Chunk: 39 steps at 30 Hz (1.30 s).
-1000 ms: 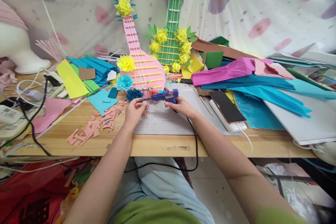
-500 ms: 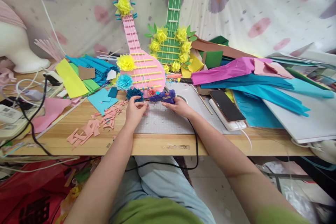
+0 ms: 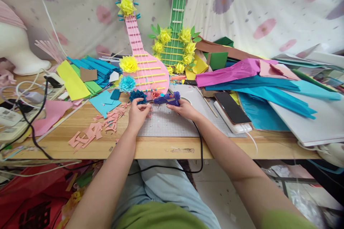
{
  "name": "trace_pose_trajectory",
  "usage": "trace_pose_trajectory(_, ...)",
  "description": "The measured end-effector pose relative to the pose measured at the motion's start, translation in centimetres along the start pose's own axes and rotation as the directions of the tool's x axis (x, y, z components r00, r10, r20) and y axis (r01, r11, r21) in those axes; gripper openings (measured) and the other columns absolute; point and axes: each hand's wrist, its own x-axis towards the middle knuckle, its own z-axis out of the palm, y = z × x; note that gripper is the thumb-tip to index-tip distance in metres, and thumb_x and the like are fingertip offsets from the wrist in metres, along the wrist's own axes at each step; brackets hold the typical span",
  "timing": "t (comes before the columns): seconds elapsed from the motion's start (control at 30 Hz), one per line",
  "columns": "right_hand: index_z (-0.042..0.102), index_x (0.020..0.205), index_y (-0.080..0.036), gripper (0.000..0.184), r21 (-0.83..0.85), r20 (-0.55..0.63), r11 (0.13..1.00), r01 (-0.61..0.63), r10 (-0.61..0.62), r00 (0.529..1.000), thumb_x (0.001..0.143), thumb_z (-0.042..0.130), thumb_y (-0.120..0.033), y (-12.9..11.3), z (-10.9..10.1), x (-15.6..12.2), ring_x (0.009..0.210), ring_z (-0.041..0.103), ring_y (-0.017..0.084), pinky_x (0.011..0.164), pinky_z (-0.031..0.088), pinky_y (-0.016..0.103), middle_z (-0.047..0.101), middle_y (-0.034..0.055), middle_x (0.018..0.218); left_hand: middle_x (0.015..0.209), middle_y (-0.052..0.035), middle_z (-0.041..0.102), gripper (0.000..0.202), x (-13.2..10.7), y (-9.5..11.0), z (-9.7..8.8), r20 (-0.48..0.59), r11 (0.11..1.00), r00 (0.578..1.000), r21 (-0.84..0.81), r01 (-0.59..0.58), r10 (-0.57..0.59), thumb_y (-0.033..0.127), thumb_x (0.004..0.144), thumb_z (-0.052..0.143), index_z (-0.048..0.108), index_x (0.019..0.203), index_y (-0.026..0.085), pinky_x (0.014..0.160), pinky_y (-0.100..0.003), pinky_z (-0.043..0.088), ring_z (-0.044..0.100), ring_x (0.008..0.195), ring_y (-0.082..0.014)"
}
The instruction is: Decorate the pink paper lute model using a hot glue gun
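A purple hot glue gun (image 3: 171, 98) lies in the grip of my right hand (image 3: 185, 109), its nozzle pointing left. My left hand (image 3: 138, 114) pinches something small and pinkish close to the nozzle; what it is, I cannot make out. Just beyond my fingers leans a pink paper guitar (image 3: 152, 68) with yellow bars and white strings. Along its lower left sit a yellow paper flower (image 3: 128, 64), a light blue one (image 3: 127, 83) and a dark blue one (image 3: 138, 96). A small coral flower (image 3: 156, 94) shows at its bottom edge, behind the glue gun.
A grey cutting mat (image 3: 166, 125) lies under my hands. Pink paper scraps (image 3: 90, 135) are strewn to the left. A green paper guitar (image 3: 176, 48) stands behind. Right are a phone (image 3: 232, 108) on a white power strip (image 3: 228, 120) and crepe paper (image 3: 228, 72). The gun's black cord (image 3: 201, 150) drops over the table edge.
Almost nothing differs. The glue gun and my right hand have shifted very slightly to the right; my left hand keeps its pinch.
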Motion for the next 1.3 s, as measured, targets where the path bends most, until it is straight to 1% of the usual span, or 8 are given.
trace_pose_trajectory(0.3,0.065,0.085,-0.020,0.042,0.012,0.009,1.000,-0.012,0.012,1.000,0.068,0.062,-0.057,0.3,-0.3,0.1,0.065,0.055,0.015,0.063,0.045,0.027,0.056,-0.0018,0.060,0.075,-0.0023,0.068,0.047,-0.1,0.3,0.0,-0.018,1.000,1.000,-0.028,0.002,-0.002,0.031,0.068,0.067,0.043,0.106,0.019,0.046,-0.023,0.052,0.069,0.070,-0.0187)
trace_pose_trajectory(0.53,0.061,0.074,-0.019,0.040,0.082,0.006,0.995,-0.050,0.050,0.999,0.065,0.064,-0.058,0.0,-1.4,0.0,0.053,0.045,0.011,0.053,0.039,0.026,0.048,-0.0038,0.053,0.083,-0.0076,0.071,0.048,-0.4,1.2,0.1,-0.075,0.997,0.995,-0.020,0.069,-0.071,0.034,0.071,0.068,0.045,0.109,0.017,0.048,-0.022,0.051,0.070,0.074,-0.0196)
trace_pose_trajectory(0.67,0.060,0.072,-0.018,0.043,0.171,-0.230,0.983,-0.070,0.109,0.967,0.064,0.063,-0.060,0.7,-3.8,0.2,0.047,0.040,0.010,0.049,0.036,0.026,0.047,-0.0035,0.051,0.087,-0.0092,0.071,0.041,-0.4,1.5,0.0,-0.106,0.992,0.988,-0.071,0.104,-0.111,0.035,0.067,0.071,0.053,0.100,0.016,0.047,-0.020,0.050,0.070,0.075,-0.0196)
trace_pose_trajectory(0.8,0.063,0.078,-0.015,0.048,0.221,-0.507,0.974,-0.048,0.156,0.848,0.066,0.059,-0.061,3.0,-5.7,1.1,0.050,0.046,0.011,0.053,0.041,0.026,0.058,0.0009,0.060,0.084,-0.0087,0.070,0.036,-0.1,1.4,0.0,-0.144,0.974,0.986,-0.220,0.050,-0.083,0.038,0.059,0.074,0.059,0.081,0.014,0.051,-0.022,0.051,0.069,0.082,-0.0214)
trace_pose_trajectory(0.87,0.064,0.087,-0.014,0.051,0.161,-0.578,0.980,-0.116,0.188,0.794,0.065,0.060,-0.060,4.3,-6.2,1.6,0.060,0.055,0.015,0.060,0.045,0.028,0.065,0.0049,0.072,0.081,-0.0074,0.069,0.037,0.0,1.7,0.1,-0.164,0.961,0.983,-0.272,0.037,-0.085,0.038,0.056,0.075,0.059,0.077,0.014,0.053,-0.022,0.052,0.068,0.082,-0.0207)
trace_pose_trajectory(0.97,0.065,0.097,-0.013,0.053,-0.015,-0.602,0.966,-0.259,0.198,0.774,0.066,0.063,-0.056,5.6,-6.2,2.3,0.084,0.063,0.024,0.076,0.047,0.033,0.069,0.0100,0.089,0.077,-0.0042,0.067,0.034,0.2,2.8,0.4,-0.153,0.951,0.981,-0.301,0.070,-0.121,0.037,0.053,0.075,0.060,0.075,0.015,0.055,-0.021,0.051,0.066,0.078,-0.0166)
trace_pose_trajectory(1.1,0.064,0.102,-0.015,0.050,-0.192,-0.557,0.893,-0.406,0.242,0.794,0.073,0.058,-0.055,6.0,-6.1,2.7,0.095,0.062,0.028,0.081,0.045,0.037,0.068,0.0136,0.098,0.072,-0.0009,0.064,0.033,0.7,4.2,0.8,-0.158,0.940,0.971,-0.319,0.122,-0.179,0.033,0.053,0.074,0.062,0.078,0.015,0.051,-0.018,0.047,0.061,0.066,-0.0115)
trace_pose_trajectory(1.3,0.061,0.103,-0.016,0.048,-0.282,-0.495,0.872,-0.401,0.226,0.839,0.075,0.057,-0.055,5.8,-6.1,2.5,0.094,0.062,0.026,0.078,0.044,0.033,0.067,0.0125,0.100,0.071,-0.0009,0.062,0.031,1.3,5.0,0.3,-0.150,0.948,0.981,-0.310,0.070,-0.121,0.030,0.055,0.072,0.060,0.078,0.014,0.050,-0.019,0.048,0.062,0.066,-0.0117)
